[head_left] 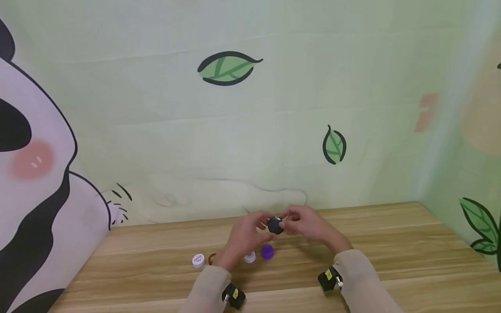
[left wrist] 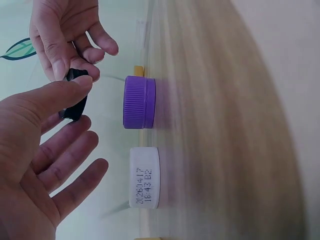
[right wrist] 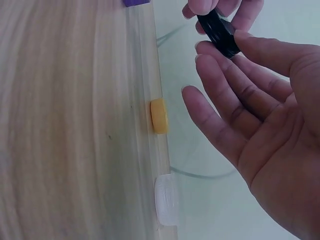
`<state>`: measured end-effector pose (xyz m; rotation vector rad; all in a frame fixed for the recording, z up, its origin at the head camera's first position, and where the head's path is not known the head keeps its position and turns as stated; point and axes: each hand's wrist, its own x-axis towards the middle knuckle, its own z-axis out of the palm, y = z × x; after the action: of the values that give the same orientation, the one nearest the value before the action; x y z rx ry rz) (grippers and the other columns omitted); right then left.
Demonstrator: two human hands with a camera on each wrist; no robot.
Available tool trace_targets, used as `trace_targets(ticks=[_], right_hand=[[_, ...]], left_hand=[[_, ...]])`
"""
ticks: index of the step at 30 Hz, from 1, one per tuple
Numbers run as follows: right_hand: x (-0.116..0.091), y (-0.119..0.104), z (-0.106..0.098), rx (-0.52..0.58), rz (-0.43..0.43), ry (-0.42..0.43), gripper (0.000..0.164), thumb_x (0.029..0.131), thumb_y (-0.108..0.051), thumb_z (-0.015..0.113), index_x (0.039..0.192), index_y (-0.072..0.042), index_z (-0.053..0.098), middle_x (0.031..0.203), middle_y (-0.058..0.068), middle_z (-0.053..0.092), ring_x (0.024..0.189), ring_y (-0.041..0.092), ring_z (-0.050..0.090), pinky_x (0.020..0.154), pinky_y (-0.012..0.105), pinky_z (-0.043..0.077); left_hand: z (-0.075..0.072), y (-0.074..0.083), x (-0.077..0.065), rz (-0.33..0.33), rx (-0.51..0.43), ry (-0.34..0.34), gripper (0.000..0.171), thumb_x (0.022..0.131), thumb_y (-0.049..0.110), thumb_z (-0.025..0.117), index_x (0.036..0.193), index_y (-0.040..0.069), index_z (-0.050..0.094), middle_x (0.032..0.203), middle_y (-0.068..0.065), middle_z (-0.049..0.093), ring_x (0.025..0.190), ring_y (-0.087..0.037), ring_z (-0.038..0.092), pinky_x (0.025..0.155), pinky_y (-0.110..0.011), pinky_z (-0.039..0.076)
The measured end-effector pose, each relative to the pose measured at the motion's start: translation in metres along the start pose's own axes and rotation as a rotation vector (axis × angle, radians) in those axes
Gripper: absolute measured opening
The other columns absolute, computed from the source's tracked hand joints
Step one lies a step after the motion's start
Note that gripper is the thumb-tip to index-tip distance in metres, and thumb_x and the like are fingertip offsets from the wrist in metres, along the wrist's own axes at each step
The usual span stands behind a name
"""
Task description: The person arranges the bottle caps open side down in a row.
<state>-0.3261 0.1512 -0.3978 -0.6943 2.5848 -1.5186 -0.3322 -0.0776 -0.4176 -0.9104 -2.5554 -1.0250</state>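
Note:
A round black bottle cap [head_left: 275,225] is held up over the table between both hands. My left hand [head_left: 247,234] pinches it from the left; in the left wrist view the thumb lies over the cap [left wrist: 76,109] and the other fingers spread below. From the other side my right hand [head_left: 307,224] pinches the same cap, its thumb on the edge in the right wrist view. Below the hands, a purple ribbed cap [head_left: 267,251] and a white cap [head_left: 249,257] rest on the table. The white one carries printed digits on its side in the left wrist view.
Further left on the wooden table [head_left: 148,278] lie a white cap with a reddish mark [head_left: 198,260] and a brown cap [head_left: 212,259], partly behind the left wrist. The right wrist view shows a yellow cap [right wrist: 159,116] and a whitish ribbed cap [right wrist: 166,200]. A printed cloth [head_left: 274,143] hangs behind.

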Motion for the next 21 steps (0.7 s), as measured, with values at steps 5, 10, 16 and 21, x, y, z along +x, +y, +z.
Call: trace_targets(ticks=[5, 10, 16, 21], right_hand=[[0.0002, -0.0024, -0.0031, -0.026, -0.031, -0.025, 0.022, 0.100, -0.007, 0.070, 0.118, 0.005, 0.070, 0.099, 0.010, 0.075, 0.091, 0.030, 0.072, 0.081, 0.044, 0.060], [0.0000, -0.0051, -0.0046, -0.048, -0.045, -0.036, 0.030, 0.094, -0.008, 0.079, 0.120, 0.003, 0.071, 0.110, 0.013, 0.075, 0.102, 0.029, 0.070, 0.085, 0.041, 0.058], [-0.0011, -0.0063, -0.0036, -0.050, -0.021, -0.049, 0.034, 0.089, -0.004, 0.083, 0.120, 0.002, 0.072, 0.110, 0.010, 0.074, 0.102, 0.029, 0.070, 0.086, 0.040, 0.059], [-0.0021, -0.0061, -0.0045, -0.073, -0.045, -0.079, 0.034, 0.088, -0.001, 0.082, 0.120, 0.003, 0.072, 0.108, 0.011, 0.076, 0.097, 0.025, 0.070, 0.086, 0.039, 0.057]], left_hand=[[-0.0016, 0.0012, 0.0006, -0.016, 0.011, -0.008, 0.036, 0.086, 0.021, 0.090, 0.118, 0.011, 0.076, 0.102, -0.004, 0.079, 0.090, -0.020, 0.073, 0.078, -0.033, 0.057], [-0.0009, 0.0007, 0.0006, -0.030, 0.006, 0.001, 0.034, 0.087, 0.025, 0.090, 0.116, 0.011, 0.077, 0.108, -0.001, 0.079, 0.097, -0.022, 0.073, 0.083, -0.038, 0.057], [0.0024, -0.0002, -0.0004, -0.021, 0.000, -0.020, 0.030, 0.087, 0.025, 0.089, 0.112, 0.011, 0.080, 0.108, 0.000, 0.079, 0.099, -0.022, 0.071, 0.086, -0.039, 0.055], [0.0054, -0.0004, 0.0005, -0.005, -0.010, -0.030, 0.030, 0.086, 0.023, 0.089, 0.111, 0.010, 0.080, 0.106, -0.001, 0.079, 0.097, -0.021, 0.072, 0.085, -0.036, 0.055]])
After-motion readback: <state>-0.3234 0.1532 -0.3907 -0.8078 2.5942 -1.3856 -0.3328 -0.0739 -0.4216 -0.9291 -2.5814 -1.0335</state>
